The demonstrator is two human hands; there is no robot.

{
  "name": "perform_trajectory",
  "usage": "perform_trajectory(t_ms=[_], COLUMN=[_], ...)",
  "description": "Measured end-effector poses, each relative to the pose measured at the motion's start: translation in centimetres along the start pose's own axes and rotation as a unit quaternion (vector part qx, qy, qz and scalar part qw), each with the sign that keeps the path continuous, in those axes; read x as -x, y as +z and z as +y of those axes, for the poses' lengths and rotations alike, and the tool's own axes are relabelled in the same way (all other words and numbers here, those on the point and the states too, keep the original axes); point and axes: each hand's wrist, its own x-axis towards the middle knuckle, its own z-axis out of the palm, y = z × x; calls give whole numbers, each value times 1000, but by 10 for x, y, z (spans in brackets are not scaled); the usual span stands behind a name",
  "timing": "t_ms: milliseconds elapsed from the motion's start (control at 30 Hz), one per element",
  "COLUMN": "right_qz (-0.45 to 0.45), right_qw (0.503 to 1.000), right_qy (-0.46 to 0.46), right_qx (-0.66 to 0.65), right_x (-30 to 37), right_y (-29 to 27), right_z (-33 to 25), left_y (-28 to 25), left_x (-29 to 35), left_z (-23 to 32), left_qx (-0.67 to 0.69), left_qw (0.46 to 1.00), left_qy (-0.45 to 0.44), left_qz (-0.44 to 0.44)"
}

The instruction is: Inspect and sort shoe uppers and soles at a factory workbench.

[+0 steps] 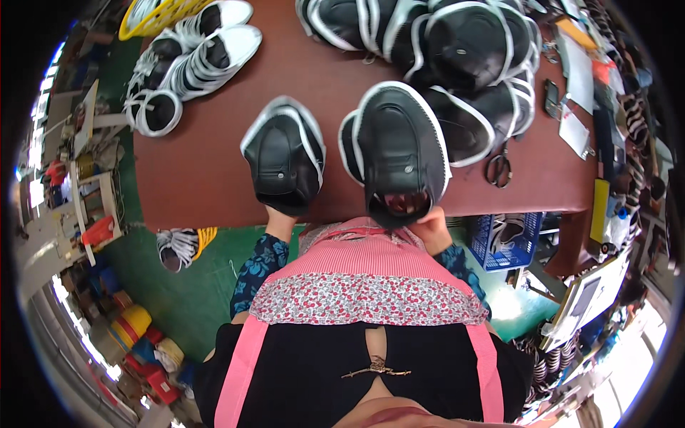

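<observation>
In my left hand [280, 220] is a black shoe upper [282, 153] with a white edge, tilted up over the near side of the table; it hides most of my fingers. My right hand [432, 230] grips another black shoe upper [398, 135] by its heel end, its toe pointing away from me. This one has white stitching round its rim and a small round stud, and a reddish inside shows through its opening. Partly behind it, to the left, is a further black upper [349, 146]; whether my hand also holds that one I cannot tell.
The brown table [200, 171] bears a heap of black uppers [467, 46] at the far right, black-handled scissors [498, 170] and white lace-up shoes [214, 60] at the far left. A yellow basket [153, 18] is beyond those. A blue crate [506, 242] stands below the right edge.
</observation>
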Motion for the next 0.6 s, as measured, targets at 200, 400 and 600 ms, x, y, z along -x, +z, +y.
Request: perform_trajectory(t_ms=[200,400,600], right_qz=[224,403,403], right_qw=[965,808,461], right_qy=[-51,-117,-354], right_qx=[-123,412,707], right_x=[-53,-25,-53], right_y=[-135,-95,-55], right_z=[55,-5,-42], left_y=[-194,-142,-205], left_x=[-18,-29,-36], left_z=[1,-14,37], left_qx=[-44,-159,-449], left_qw=[989,951,813], left_qy=[-59,-29,221], left_qz=[131,265,298])
